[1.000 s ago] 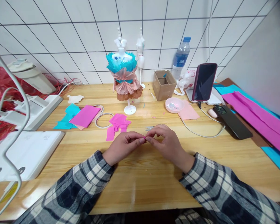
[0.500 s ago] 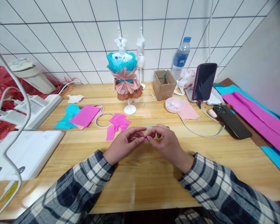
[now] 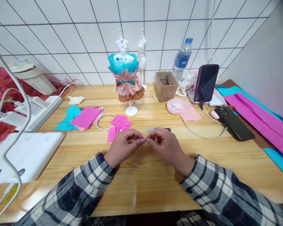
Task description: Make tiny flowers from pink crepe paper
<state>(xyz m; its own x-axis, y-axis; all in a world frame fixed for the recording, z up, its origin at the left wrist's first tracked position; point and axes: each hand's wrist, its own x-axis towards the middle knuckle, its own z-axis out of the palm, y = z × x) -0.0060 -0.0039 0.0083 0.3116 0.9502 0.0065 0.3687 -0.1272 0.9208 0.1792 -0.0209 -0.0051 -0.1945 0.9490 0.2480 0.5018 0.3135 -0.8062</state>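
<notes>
My left hand (image 3: 126, 145) and my right hand (image 3: 166, 147) meet tip to tip above the wooden table, thumb and forefinger pinched on each. Between the fingertips is a small piece of magenta paper, now almost wholly covered by them. Just beyond my right hand lie small scissors (image 3: 152, 129) with dark handles, partly hidden behind it. Cut magenta paper pieces (image 3: 120, 121) lie scattered past my left hand. Farther back stands a white mini dress form (image 3: 131, 110) wearing a ruffled paper dress (image 3: 126, 80) in turquoise, pink and brown.
A cardboard box (image 3: 160, 91), a pink dish (image 3: 182, 109) of shiny beads and a water bottle (image 3: 182, 61) stand at the back right. Phones (image 3: 238, 125) and cables lie right. Folded magenta paper (image 3: 86, 117) and a white power strip (image 3: 43, 108) are left.
The fingertips have closed in on the magenta paper, which showed more before. My right hand has shifted slightly, so more of the scissors shows.
</notes>
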